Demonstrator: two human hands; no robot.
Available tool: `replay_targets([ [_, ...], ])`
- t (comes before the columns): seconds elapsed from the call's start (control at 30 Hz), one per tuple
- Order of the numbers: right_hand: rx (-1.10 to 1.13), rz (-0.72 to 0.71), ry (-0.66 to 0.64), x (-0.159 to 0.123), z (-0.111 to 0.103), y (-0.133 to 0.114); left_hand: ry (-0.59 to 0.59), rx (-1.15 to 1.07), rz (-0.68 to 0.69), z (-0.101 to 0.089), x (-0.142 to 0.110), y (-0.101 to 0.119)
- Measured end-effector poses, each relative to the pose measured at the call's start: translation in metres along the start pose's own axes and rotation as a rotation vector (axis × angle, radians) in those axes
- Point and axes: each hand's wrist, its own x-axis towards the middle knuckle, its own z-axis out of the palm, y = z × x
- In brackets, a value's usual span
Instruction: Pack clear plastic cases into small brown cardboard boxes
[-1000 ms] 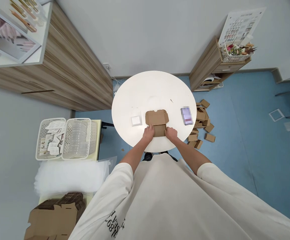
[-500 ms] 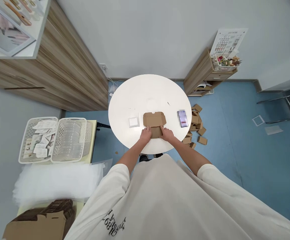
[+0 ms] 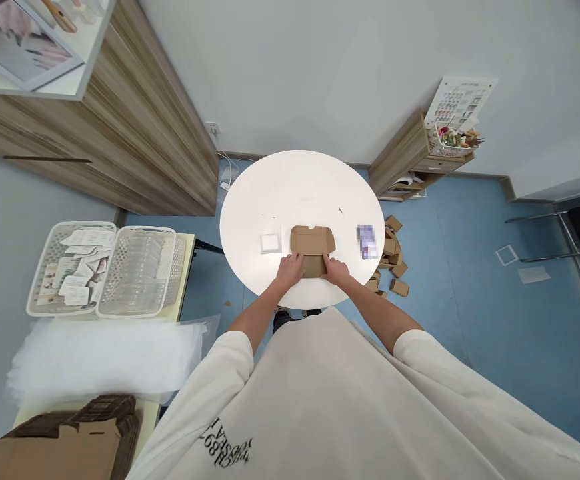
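Note:
A small brown cardboard box (image 3: 313, 241) lies on the round white table (image 3: 300, 177), its lid flap raised on the far side. My left hand (image 3: 290, 270) grips the box's left side, thumb along the near part. On the opposite side my right hand (image 3: 337, 270) holds it in the same way. Left of the box is a small clear packet with a white square (image 3: 270, 243) in it. A phone-like purple item (image 3: 367, 241), blurred out, rests near the table's right edge.
Brown boxes (image 3: 393, 250) lie heaped on the floor right of the table. At left, a side table bears white baskets (image 3: 137, 270), translucent sheets (image 3: 105, 357) and flat cardboard (image 3: 60, 447). A wooden cabinet (image 3: 410, 157) stands at the back right.
Both hands keep their hold at the sides of the box, which looks nearly unchanged. The whole view has shifted slightly with my head.

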Motion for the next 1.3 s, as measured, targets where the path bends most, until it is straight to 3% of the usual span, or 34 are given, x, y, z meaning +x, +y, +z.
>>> replay_targets([
  [0.1,0.001,-0.009,0.001,-0.001,0.0,0.0,0.165,-0.155,-0.175,-0.015,0.001,-0.025],
  [0.23,0.01,-0.001,0.011,-0.002,0.0,-0.001,0.307,-0.287,-0.672,-0.036,0.018,-0.066],
  [0.33,0.01,0.01,-0.003,-0.002,0.001,-0.001,0.224,-0.414,-0.873,-0.043,0.035,-0.091],
  [0.57,0.016,0.022,-0.012,-0.001,0.0,-0.002,0.077,-0.583,-1.086,-0.037,0.054,-0.111],
  [0.7,0.02,0.027,-0.023,-0.003,-0.001,-0.003,0.077,-0.645,-1.037,-0.031,0.053,-0.118],
  [0.83,0.01,0.03,-0.028,-0.004,-0.003,-0.004,0.166,-0.695,-0.914,-0.028,0.048,-0.119],
  [0.97,0.018,0.008,-0.019,-0.004,-0.003,-0.002,0.283,-0.758,-0.808,-0.035,0.039,-0.106],
  [1.07,0.04,-0.006,-0.001,-0.004,-0.002,0.001,0.306,-0.896,-0.635,-0.047,0.034,-0.087],
  [1.17,0.071,-0.014,0.012,-0.005,-0.001,0.003,0.177,-0.974,-0.377,-0.057,0.034,-0.061],
  [1.3,0.112,-0.023,0.033,-0.007,0.0,0.005,-0.119,-0.891,-0.131,-0.053,0.038,-0.031],
])
